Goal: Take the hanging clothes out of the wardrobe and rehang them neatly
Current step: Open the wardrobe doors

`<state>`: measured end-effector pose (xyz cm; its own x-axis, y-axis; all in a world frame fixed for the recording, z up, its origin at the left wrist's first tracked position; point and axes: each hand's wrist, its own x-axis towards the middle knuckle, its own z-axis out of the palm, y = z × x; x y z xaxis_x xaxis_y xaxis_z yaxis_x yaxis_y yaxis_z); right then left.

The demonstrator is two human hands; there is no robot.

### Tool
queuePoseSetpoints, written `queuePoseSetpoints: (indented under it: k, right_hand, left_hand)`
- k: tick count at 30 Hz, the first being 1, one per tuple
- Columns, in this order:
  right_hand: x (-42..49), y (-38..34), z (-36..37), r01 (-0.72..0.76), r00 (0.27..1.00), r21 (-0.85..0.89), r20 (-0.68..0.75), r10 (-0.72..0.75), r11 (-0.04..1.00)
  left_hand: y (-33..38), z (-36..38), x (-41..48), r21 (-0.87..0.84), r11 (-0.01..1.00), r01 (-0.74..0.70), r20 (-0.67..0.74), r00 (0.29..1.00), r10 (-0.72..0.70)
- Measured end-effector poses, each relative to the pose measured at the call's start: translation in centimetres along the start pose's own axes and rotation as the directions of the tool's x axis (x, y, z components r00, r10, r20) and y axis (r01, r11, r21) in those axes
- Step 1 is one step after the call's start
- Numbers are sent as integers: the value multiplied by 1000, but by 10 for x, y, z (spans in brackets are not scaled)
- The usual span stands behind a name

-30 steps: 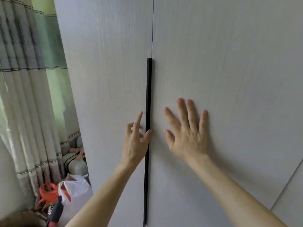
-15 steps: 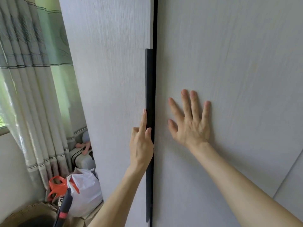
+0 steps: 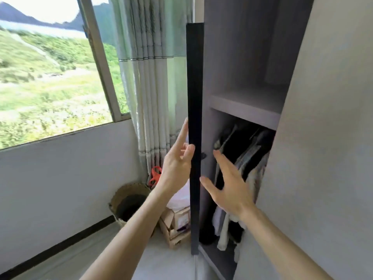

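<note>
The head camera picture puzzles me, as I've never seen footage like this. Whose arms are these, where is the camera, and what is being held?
There is no machine here: a person wears one wide-angle camera on the head, looking forward and down, so you see their own two bare arms. The left hand has its thumb and fingers around the black edge strip of the open wardrobe door. The right hand is open and holds nothing; it reaches towards the dark and pale hanging clothes under the grey wardrobe shelf. The grey right-hand door looks shut. On the floor by the striped curtain stand a round woven basket and a cardboard box.
</note>
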<state>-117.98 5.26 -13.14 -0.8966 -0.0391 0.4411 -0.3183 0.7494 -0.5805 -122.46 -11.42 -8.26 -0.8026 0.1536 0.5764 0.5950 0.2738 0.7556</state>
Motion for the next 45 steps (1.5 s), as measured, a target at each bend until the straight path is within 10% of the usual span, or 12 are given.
queuePoseSetpoints:
  k: [9,16,20,34,45]
  right_hand:
    - [41,-28,111,250,966,129,-94,-239,960]
    - [86,-56,191,347,915,-64,-197,-353,936]
    - [120,-74,235,342,912,-163,-177,-369,925]
    - [207,-104,323,186,954,-345,-162,-254,920]
    - [141,-54,238,166,986,-213,18,-166,963]
  left_hand:
    - [-25,-93,10,266,951,159,-66,987,-146]
    - [-48,-174,41,792,608,-55,-130,958,256]
    - [-84,-204,74,855,506,-117,7,977,213]
    - [-187,-254,151,739,650,-177,-24,957,289]
    - [-197,-198,90,722,675,-151,-137,925,354]
